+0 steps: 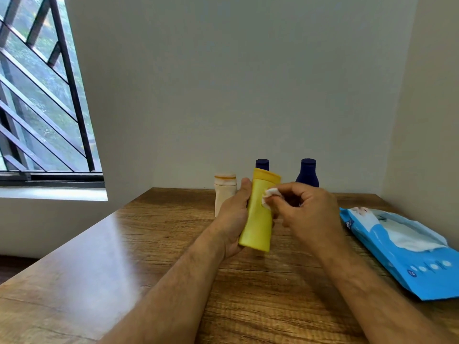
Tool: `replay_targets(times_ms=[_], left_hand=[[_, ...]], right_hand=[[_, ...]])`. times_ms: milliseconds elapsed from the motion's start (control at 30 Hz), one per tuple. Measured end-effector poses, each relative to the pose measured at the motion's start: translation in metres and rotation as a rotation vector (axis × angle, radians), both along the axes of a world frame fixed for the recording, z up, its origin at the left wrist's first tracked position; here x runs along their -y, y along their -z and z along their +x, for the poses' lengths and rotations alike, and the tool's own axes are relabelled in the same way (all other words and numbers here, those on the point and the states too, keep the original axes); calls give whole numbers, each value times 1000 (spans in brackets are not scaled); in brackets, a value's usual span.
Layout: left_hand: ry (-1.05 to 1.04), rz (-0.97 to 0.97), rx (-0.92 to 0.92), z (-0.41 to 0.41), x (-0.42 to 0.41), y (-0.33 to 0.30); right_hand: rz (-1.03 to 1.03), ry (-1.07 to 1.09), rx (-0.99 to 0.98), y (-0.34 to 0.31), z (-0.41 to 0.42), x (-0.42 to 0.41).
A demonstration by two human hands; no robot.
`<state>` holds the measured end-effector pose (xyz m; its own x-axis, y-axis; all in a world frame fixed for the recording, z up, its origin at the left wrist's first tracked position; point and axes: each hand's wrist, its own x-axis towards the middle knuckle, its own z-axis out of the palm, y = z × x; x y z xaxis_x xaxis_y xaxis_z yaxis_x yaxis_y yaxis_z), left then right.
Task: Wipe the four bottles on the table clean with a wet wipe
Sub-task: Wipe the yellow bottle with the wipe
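My left hand (233,214) grips a yellow bottle (258,219) and holds it upright above the wooden table (124,256). My right hand (305,212) pinches a small white wet wipe (269,197) and presses it against the bottle's upper front. Behind them on the table stand a cream bottle (224,192) at the left, a dark blue bottle (262,164) mostly hidden by the yellow one, and another dark blue bottle (307,172) at the right, partly hidden by my right hand.
A blue pack of wet wipes (407,254) lies open on the table's right side, white wipes showing at its opening. Walls close the table in at the back and right. A barred window (42,95) is at the left.
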<state>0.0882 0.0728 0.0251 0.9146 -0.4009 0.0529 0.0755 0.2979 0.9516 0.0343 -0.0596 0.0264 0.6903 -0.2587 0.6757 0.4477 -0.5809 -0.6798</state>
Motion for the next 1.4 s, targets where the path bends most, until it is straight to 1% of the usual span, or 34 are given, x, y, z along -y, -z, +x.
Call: replay_targets(times_ms=[100, 200, 300, 367, 467, 567, 633, 700, 767, 833, 933, 1000, 1100, 1167, 1267, 1333, 1400], left_hand=[[-45, -161, -29, 4, -3, -4], [-90, -250, -29, 7, -6, -5], [-60, -188, -36, 6, -6, -4], [-3, -128, -31, 3, -5, -3], [37, -34, 24, 1, -1, 1], [69, 9, 55, -2, 3, 5], [61, -19, 65, -3, 4, 5], [25, -87, 39, 0, 2, 2], [-31, -165, 14, 4, -3, 0], [-72, -222, 9, 9, -7, 0], [-64, -202, 3, 10, -7, 0], [0, -120, 9, 8, -5, 1], [84, -24, 27, 5, -1, 5], [111, -5, 28, 4, 2, 6], [118, -16, 35, 4, 4, 8], [109, -42, 39, 3, 3, 7], [81, -88, 23, 4, 1, 5]], right_hand=[[-120, -205, -189, 1, -3, -7], [-231, -258, -261, 1, -4, -10], [-215, -231, -226, 3, -3, -9], [-146, -172, -148, 4, -2, -9], [-18, -61, -10, 1, -1, -7], [24, 43, 74, 0, 0, -4], [46, 2, 59, 0, 0, -3], [23, -167, -81, -1, -3, -6], [-101, -304, -226, 0, -5, -13], [-203, -333, -281, 3, -5, -17], [-216, -302, -267, 3, -5, -17], [-164, -262, -207, 4, -4, -15], [-54, -144, -57, 3, -4, -12], [-5, -51, 16, 1, -2, -9], [-5, 62, 65, 1, 1, -5], [-40, 23, 38, 2, 1, -4], [-109, -104, -51, 2, 0, -6]])
